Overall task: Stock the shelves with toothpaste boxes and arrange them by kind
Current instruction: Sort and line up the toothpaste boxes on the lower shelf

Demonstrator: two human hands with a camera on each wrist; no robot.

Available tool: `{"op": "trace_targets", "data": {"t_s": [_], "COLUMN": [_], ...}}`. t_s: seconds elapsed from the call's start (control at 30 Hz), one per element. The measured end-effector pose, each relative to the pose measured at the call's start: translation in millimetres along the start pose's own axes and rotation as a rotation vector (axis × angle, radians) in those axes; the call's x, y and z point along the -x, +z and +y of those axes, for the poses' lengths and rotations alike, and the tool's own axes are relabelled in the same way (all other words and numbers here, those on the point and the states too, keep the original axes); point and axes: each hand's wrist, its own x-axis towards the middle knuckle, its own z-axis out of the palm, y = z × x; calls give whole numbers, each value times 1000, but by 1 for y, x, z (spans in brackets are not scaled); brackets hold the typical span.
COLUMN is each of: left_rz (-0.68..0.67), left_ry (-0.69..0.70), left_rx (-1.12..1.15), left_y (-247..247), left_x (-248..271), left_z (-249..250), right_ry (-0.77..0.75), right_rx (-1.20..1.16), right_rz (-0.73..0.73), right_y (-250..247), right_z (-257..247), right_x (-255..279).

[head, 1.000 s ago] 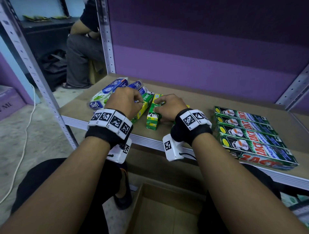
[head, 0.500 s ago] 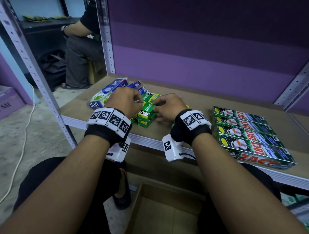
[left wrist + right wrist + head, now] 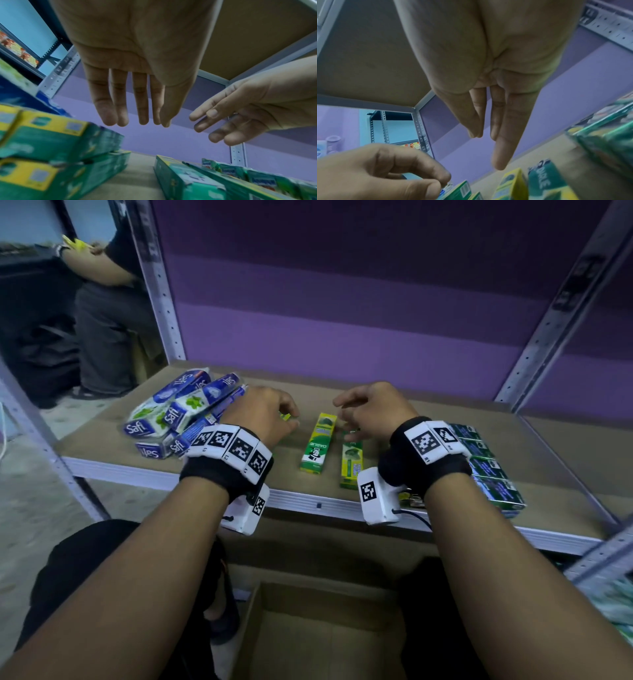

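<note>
Shelf [image 3: 428,419] partly stocked, three kinds present. Dark green boxes [image 3: 493,470] sit in a neat row at the right: judged done. Blue Safi boxes [image 3: 178,416] lie in a loose, tilted heap at the left: judged unsorted. Green-and-yellow Darlie boxes [image 3: 317,445] lie in the middle, apart from one another, some stacked by the left wrist; alignment pending. Carton [image 3: 308,628] below the shelf looks empty. Left hand [image 3: 262,414] hovers loosely curled, holding nothing; right hand [image 3: 371,410] hovers, fingers relaxed, empty.
</note>
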Motion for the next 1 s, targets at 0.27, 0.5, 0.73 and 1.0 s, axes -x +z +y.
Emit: {"op": "trace_targets", "data": {"t_s": [0.27,0.5,0.73,1.0], "left_rz": [-91,-220,-259,-282], "left_ry": [0,-25,-141,-187], "left_rx": [-11,-106,-54,-84], "left_y": [32,50,47,33], "left_x": [-11,-19,-19,-14], "left_z": [33,37,25,16], "right_ry": [48,98,135,77], "right_rx": [61,140,295,796], "right_rz": [53,29,-66,-170], "right_y": [-44,-49,-32,7], "right_z": [19,19,12,7], "right_x": [18,30,33,32]}}
